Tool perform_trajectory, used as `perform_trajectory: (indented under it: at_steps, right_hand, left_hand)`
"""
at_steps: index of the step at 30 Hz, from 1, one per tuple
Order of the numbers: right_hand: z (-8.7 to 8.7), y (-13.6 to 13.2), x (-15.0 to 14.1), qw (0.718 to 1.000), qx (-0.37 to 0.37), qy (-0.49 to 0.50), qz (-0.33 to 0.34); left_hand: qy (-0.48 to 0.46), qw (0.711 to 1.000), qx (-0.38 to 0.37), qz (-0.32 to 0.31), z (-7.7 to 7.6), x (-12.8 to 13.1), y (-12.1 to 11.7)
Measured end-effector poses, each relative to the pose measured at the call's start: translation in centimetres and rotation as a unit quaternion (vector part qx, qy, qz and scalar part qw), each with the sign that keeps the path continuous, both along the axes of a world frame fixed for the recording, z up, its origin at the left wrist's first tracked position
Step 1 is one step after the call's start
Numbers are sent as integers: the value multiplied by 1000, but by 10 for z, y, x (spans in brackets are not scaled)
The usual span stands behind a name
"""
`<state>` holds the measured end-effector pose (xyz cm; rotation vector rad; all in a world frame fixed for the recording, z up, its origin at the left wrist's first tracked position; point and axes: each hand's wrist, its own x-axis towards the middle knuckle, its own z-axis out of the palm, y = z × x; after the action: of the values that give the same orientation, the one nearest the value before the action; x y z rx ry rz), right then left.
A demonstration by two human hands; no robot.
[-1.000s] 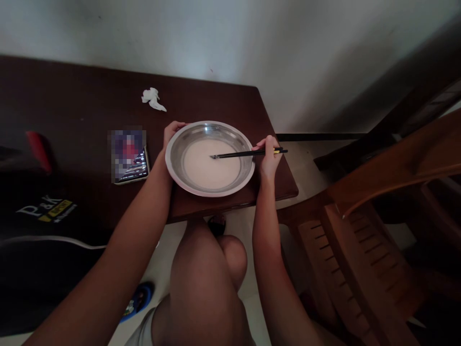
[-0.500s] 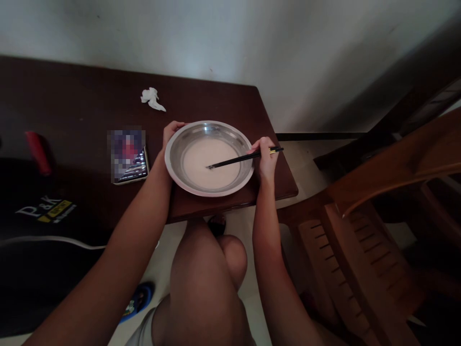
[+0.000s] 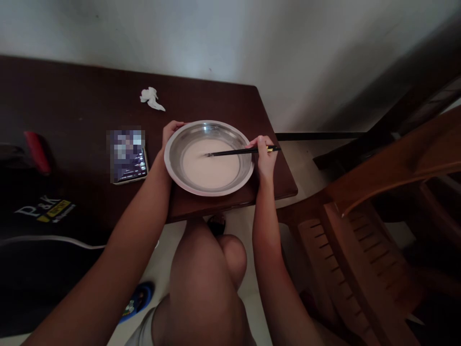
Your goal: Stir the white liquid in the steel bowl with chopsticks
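A wide metal bowl (image 3: 173, 169) stands near the table's front edge, holding a pale, creamy liquid (image 3: 212, 173). My left hand (image 3: 172, 130) grips the bowl's far left rim, its fingers partly hidden behind the metal. At the bowl's right side, my right hand (image 3: 265, 156) is closed round black chopsticks (image 3: 234, 152) with gold bands near their upper ends. The chopsticks slant across the bowl, and their tips dip into the liquid left of its middle, slightly blurred. Some fingers of my right hand lie against the right rim.
The dark wooden table (image 3: 216, 98) meets a pale wall. Left of the bowl lie a phone (image 3: 135, 166) with a blurred screen, a crumpled tissue (image 3: 151, 98), a red object (image 3: 37, 153) and a black bag (image 3: 43, 269) with a white cord. A wooden chair (image 3: 334, 230) stands at right.
The chopstick tips have shifted slightly left and farther from me, and the sticks lie flatter across the bowl. My right hand has tilted a little; the left hand and bowl stay in place.
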<state>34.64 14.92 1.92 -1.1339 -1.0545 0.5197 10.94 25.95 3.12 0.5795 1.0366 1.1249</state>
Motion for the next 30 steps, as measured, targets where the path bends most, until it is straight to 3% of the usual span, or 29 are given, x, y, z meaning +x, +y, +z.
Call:
perform_trajectory:
  at_steps: [3, 9, 14, 20, 25, 30]
  right_hand:
    - [-2, 1, 2, 998, 7, 25, -52]
    - [0, -3, -2, 998, -30, -11, 51]
    - [-1, -1, 1, 999, -8, 18, -49]
    - [0, -2, -1, 999, -33, -11, 42]
    - [-2, 1, 2, 999, 7, 23, -43]
    - [-1, -1, 1, 999, -35, -19, 28]
  left_hand:
    - [6, 1000, 4, -8, 1, 0, -1]
    - [11, 1000, 4, -7, 1, -1, 0]
    - [17, 999, 24, -16, -3, -2, 0]
    - [24, 1000, 9, -11, 1, -1, -1]
    - [8, 1000, 7, -1, -2, -1, 2]
    - [18, 1000, 11, 0, -3, -1, 2]
